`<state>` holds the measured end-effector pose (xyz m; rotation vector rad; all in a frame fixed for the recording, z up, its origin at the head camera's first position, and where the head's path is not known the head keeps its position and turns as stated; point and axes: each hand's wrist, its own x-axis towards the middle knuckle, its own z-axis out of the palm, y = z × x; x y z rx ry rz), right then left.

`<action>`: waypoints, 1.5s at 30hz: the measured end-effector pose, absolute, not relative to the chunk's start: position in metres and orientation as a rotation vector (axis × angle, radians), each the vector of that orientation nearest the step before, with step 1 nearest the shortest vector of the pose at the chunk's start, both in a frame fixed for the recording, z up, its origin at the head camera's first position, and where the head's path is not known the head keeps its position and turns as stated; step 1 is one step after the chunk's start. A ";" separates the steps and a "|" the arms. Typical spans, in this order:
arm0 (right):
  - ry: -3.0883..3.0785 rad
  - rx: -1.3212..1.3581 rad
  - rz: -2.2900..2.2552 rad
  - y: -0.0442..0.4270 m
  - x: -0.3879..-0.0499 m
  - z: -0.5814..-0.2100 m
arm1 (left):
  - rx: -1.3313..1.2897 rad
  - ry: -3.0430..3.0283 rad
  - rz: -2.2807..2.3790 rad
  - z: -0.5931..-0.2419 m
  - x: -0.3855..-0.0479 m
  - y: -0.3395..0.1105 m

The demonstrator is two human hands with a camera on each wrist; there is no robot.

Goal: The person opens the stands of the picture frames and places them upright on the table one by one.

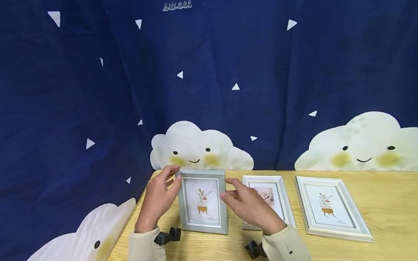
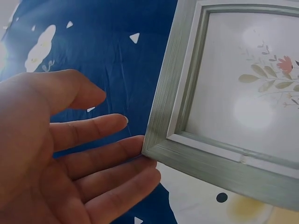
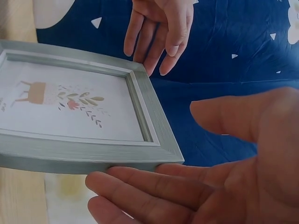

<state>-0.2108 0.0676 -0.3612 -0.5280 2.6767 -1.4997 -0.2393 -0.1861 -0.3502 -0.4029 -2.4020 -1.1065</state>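
A grey-green picture frame [image 1: 202,205] with a plant print stands upright on the table in the head view. My left hand [image 1: 159,197] is at its upper left corner, thumb off the front; in the left wrist view, the fingertips of that hand [image 2: 88,163] touch or nearly touch the frame's corner [image 2: 187,156]. At the right edge is my right hand [image 1: 251,205]. From the right wrist view, this hand [image 3: 210,182] has its fingers extended against the frame's side [image 3: 84,156], with the thumb apart. Neither hand curls round the frame.
To the right on the wooden table [image 1: 398,209] lie a white frame with a pink flower picture [image 1: 267,196] and another white frame with a plant print [image 1: 327,207]. A dark blue curtain [image 1: 210,97] with clouds and triangles hangs behind and at the left.
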 end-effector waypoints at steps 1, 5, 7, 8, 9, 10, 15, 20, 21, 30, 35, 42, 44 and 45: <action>2.675 -0.535 -1.498 0.069 -0.210 -0.361 | -0.399 -2.405 -1.095 -0.350 -0.239 -0.185; 2.684 -0.520 -1.494 0.074 -0.208 -0.361 | -0.403 -2.412 -1.031 -0.348 -0.237 -0.182; 2.695 -0.513 -1.501 0.077 -0.206 -0.361 | -0.394 -2.401 -0.984 -0.347 -0.234 -0.181; 2.702 -0.507 -1.509 0.078 -0.205 -0.362 | -0.386 -2.390 -0.963 -0.346 -0.232 -0.180; 2.707 -0.506 -1.517 0.080 -0.204 -0.362 | -0.377 -2.374 -0.944 -0.345 -0.230 -0.179; 2.715 -0.504 -1.522 0.082 -0.203 -0.363 | -0.370 -2.355 -0.930 -0.344 -0.228 -0.178; 2.774 -0.468 -1.517 0.097 -0.201 -0.366 | -0.426 -2.242 -0.986 -0.339 -0.221 -0.163; 2.828 -0.402 -1.499 0.119 -0.200 -0.369 | -0.524 -2.153 -1.092 -0.333 -0.214 -0.136; 2.843 -0.394 -1.492 0.123 -0.200 -0.370 | -0.543 -2.145 -1.110 -0.332 -0.212 -0.130; 2.886 -0.319 -1.442 0.163 -0.204 -0.374 | -0.806 -2.209 -1.354 -0.330 -0.205 -0.062; 2.871 -0.262 -1.447 0.183 -0.209 -0.371 | -0.789 -2.268 -1.499 -0.340 -0.211 -0.029; 2.665 -0.193 -1.608 0.204 -0.224 -0.375 | -0.626 -2.413 -1.616 -0.357 -0.231 0.005; 2.588 -0.182 -1.657 0.206 -0.230 -0.378 | -0.541 -2.467 -1.630 -0.363 -0.239 0.010; 2.568 -0.167 -1.670 0.207 -0.233 -0.379 | -0.496 -2.490 -1.640 -0.367 -0.243 0.012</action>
